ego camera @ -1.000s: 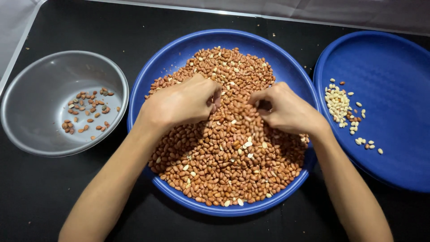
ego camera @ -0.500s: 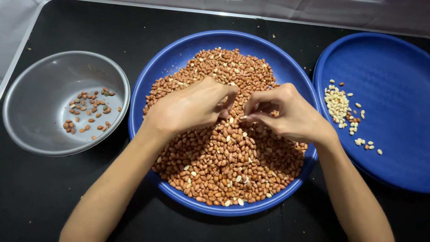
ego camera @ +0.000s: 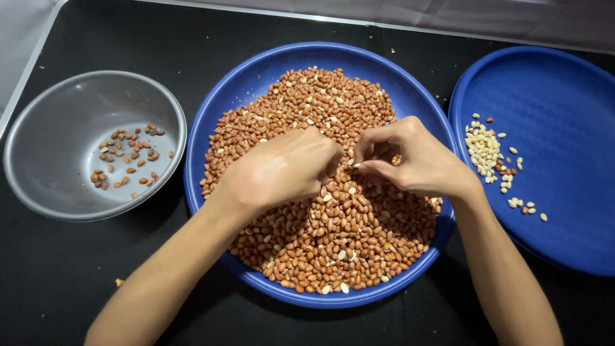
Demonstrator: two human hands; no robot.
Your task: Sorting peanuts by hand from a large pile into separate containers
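Two hands meet over the big blue plate (ego camera: pixel 256 77) of red-skinned peanuts (ego camera: pixel 333 237): left hand (ego camera: pixel 282 170) curled, its grip hidden; right hand (ego camera: pixel 410 157) pinching one nut. Left of the plate sits a grey bowl (ego camera: pixel 45 128); right of it, a blue tray (ego camera: pixel 557 102).

Glossy blue plastic plate (ego camera: pixel 256 83), dull grey metal bowl (ego camera: pixel 51 128), matt black tabletop (ego camera: pixel 128 38)

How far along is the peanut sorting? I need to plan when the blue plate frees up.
Only a little looks done: a small pile of pale skinless peanuts lies on the right blue plate, and a few dark ones lie in the grey bowl. In hand: the left hand and right hand pinch at the heap. Left: most of the red-skinned peanuts on the middle plate.
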